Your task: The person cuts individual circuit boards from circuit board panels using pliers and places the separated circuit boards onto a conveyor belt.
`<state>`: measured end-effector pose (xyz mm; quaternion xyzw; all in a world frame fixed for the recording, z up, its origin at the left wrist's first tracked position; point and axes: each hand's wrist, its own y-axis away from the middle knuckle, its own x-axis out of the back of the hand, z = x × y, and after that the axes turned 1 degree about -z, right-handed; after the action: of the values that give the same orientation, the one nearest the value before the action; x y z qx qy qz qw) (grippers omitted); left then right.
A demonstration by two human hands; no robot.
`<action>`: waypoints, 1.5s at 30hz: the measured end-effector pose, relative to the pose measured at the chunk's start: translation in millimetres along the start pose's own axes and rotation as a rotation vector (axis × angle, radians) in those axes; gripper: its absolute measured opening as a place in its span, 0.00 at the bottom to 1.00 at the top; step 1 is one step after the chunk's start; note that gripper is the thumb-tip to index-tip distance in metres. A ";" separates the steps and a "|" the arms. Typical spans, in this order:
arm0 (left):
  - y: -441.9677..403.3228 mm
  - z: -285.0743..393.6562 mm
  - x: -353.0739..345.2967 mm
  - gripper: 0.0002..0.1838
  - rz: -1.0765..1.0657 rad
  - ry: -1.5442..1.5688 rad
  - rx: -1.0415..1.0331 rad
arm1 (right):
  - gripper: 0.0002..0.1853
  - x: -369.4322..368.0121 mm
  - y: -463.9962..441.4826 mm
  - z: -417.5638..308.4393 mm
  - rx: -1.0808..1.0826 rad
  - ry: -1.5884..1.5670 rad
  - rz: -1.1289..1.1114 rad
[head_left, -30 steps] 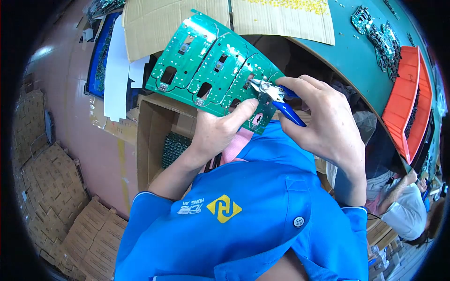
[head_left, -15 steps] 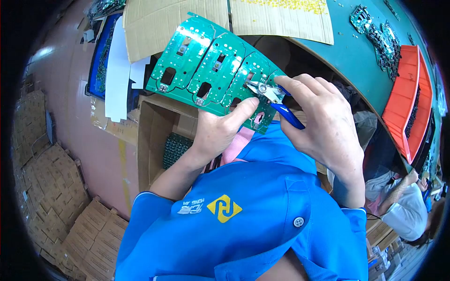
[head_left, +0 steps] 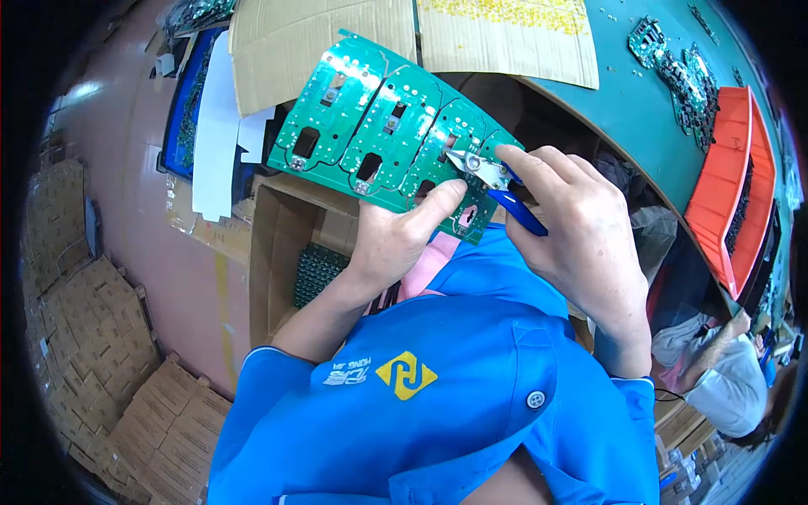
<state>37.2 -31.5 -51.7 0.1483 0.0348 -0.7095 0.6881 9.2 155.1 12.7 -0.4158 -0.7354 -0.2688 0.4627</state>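
Left hand [head_left: 397, 238] gripping glossy green circuit board [head_left: 404, 145], slotted, solder-dotted; right hand [head_left: 582, 217] wrapped round blue-handled cutters [head_left: 486, 172].

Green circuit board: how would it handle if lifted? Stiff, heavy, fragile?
Probably stiff: the board looks flat past the left hand. Likely light: that hand seems to carry most of it. Maybe weaker around the cut-outs.

Red bin [head_left: 732, 143] lies along the near edge of the green desk [head_left: 627, 84], dark parts [head_left: 741, 206] inside. A cardboard sheet [head_left: 505, 55] overhangs that edge, yellow bits [head_left: 505, 12] scattered on it. Cartons [head_left: 97, 311] stand stacked on the floor [head_left: 168, 261].
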 end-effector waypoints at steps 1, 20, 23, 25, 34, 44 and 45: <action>0.0 0.2 2.8 0.22 -0.022 -0.017 0.004 | 0.26 0.2 -0.7 -0.9 -0.006 -0.014 0.000; 1.4 -1.6 11.3 0.21 -0.007 -0.082 0.010 | 0.25 36.7 -54.9 27.3 -0.133 0.024 0.142; 0.1 -2.2 10.1 0.21 0.004 -0.080 -0.002 | 0.24 35.0 -71.6 38.1 -0.103 0.132 0.149; -1.9 -1.5 11.8 0.21 0.011 -0.076 -0.003 | 0.23 33.3 -80.1 41.0 -0.093 0.169 0.147; -9.7 -1.2 19.6 0.20 -0.015 -0.062 0.009 | 0.20 25.1 -101.0 43.5 -0.106 0.295 0.049; -11.6 -2.7 24.1 0.19 -0.022 -0.064 0.019 | 0.16 23.7 -112.1 38.7 -0.116 0.338 -0.007; -11.7 -3.0 24.3 0.19 -0.022 -0.062 0.020 | 0.16 23.7 -112.7 38.4 -0.117 0.339 -0.009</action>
<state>25.9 -53.6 -62.7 0.1327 0.0082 -0.7216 0.6794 -110.7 136.2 16.4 -0.3874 -0.6317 -0.3793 0.5541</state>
